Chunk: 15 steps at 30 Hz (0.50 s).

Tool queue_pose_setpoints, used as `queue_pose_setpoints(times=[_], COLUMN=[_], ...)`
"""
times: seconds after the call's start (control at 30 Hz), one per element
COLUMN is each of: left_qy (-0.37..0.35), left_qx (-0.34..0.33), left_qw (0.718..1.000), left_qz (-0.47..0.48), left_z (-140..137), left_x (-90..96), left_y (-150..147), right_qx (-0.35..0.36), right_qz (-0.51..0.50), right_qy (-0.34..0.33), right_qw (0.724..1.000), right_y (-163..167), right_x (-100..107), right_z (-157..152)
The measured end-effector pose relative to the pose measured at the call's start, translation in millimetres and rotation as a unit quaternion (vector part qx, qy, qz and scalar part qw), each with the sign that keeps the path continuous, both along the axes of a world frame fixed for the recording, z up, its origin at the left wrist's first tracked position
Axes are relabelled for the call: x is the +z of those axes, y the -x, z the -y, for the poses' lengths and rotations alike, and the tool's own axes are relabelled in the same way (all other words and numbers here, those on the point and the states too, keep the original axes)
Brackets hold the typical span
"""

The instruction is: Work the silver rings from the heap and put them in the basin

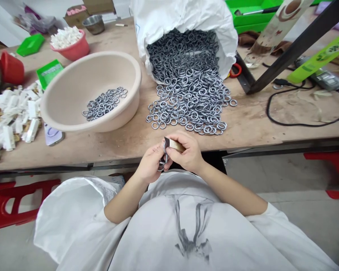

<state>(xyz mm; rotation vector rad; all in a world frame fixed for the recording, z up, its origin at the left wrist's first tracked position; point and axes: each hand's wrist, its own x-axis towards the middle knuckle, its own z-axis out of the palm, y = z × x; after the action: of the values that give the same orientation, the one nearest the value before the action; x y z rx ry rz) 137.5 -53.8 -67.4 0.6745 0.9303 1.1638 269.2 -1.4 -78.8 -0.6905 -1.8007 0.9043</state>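
Observation:
My left hand [150, 165] is closed around a few grey rings [161, 166] at the table's front edge. One of the rings stands upright between its thumb and fingers. In my right hand [191, 153] is a short knife [175, 145] with a pale handle and a dark, slanted blade. The blade's tip is at the upright ring; whether it touches is too small to tell. Just beyond my hands, a heap of grey rings [192, 101] spills from a white sack [183, 13] lying on its side. My fingers hide part of the held rings.
A large beige basin [59, 109] with some rings inside stands left of the sack. White pieces [8, 131] are piled at far left, beside a phone [53, 135]. A dark metal bar [293, 49] and a black cable [296, 124] are on the right.

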Motion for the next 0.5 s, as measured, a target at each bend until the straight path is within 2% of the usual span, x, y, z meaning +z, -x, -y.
queue_pose_setpoints(times=[0.1, 0.3, 0.5], left_qy=[-0.002, 0.007, 0.018], left_qx=[0.010, 0.067, 0.099], left_qw=[1.000, 0.998, 0.995], left_qz=[0.005, 0.012, 0.007], left_z=[0.7, -2.0, -1.9], left_x=[2.1, 1.6, 1.5], left_y=[-1.5, -2.3, -1.9], right_qx=[-0.006, -0.004, -0.015], right_qz=[0.005, -0.001, 0.139], right_qy=[0.002, 0.055, -0.043], right_qw=[1.000, 0.999, 0.989], right_y=[-0.3, -2.6, -9.1], right_x=[-2.1, 3.4, 6.1], right_z=[0.7, -1.4, 6.6])
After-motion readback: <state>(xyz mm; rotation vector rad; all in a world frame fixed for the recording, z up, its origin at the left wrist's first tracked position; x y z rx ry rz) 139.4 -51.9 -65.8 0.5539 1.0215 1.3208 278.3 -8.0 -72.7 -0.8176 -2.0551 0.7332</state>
